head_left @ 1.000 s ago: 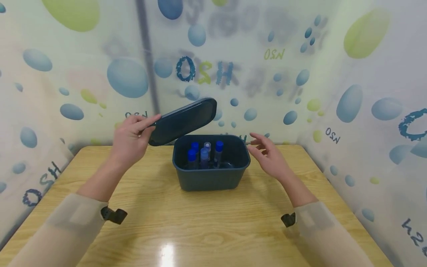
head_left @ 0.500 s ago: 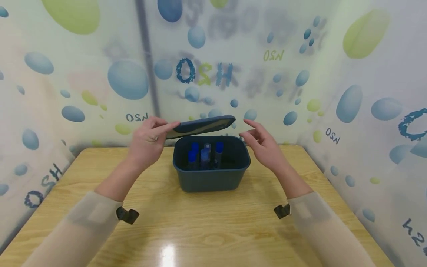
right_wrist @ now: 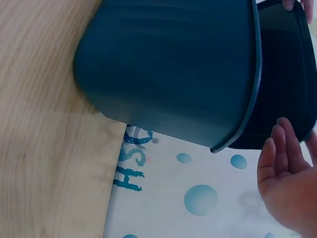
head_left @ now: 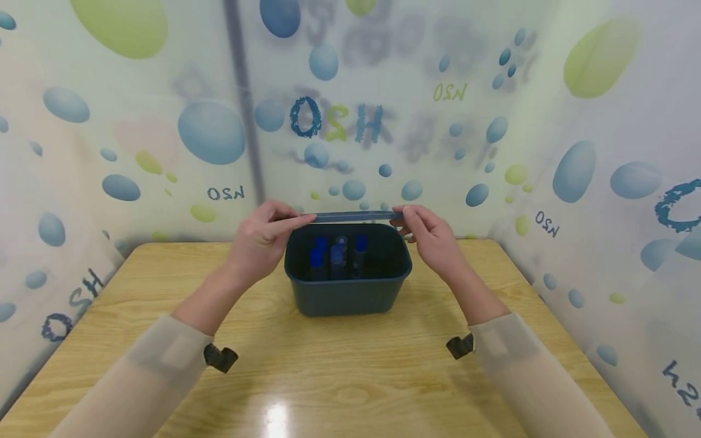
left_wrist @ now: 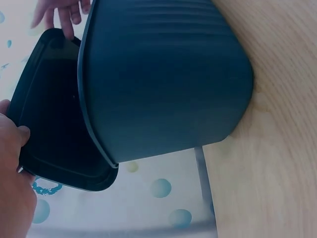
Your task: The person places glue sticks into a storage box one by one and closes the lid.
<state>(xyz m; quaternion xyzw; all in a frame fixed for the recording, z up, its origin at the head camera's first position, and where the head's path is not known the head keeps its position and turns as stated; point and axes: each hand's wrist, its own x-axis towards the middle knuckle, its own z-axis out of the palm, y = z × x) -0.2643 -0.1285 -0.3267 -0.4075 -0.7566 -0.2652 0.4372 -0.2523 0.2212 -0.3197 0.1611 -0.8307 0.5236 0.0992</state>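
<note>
A dark blue-green box (head_left: pixel 345 299) stands upright on the wooden table, its top uncovered. Several clear tubes with blue caps (head_left: pixel 359 244) stand inside, mostly toward the left half. The matching lid (head_left: pixel 356 216) is held nearly level above the box's back rim, seen edge-on in the head view. My left hand (head_left: pixel 263 243) pinches the lid's left end between thumb and fingers. At the other end, my right hand (head_left: pixel 432 240) has its thumb and fingertips on the lid's edge. Both wrist views show the lid's underside (left_wrist: pixel 49 109) beyond the box wall (right_wrist: pixel 168 69).
The wooden table (head_left: pixel 339 377) reaches back to a patterned curtain (head_left: pixel 350 73) with blue and green ovals, which also hangs along both sides. Dark cameras sit at both wrists, the left camera (head_left: pixel 221 358) and the right camera (head_left: pixel 460 346).
My left hand has brought the tilted lid rightward and down, levelling it above the box's back rim. The right hand has moved slightly left and now takes the lid's right end.
</note>
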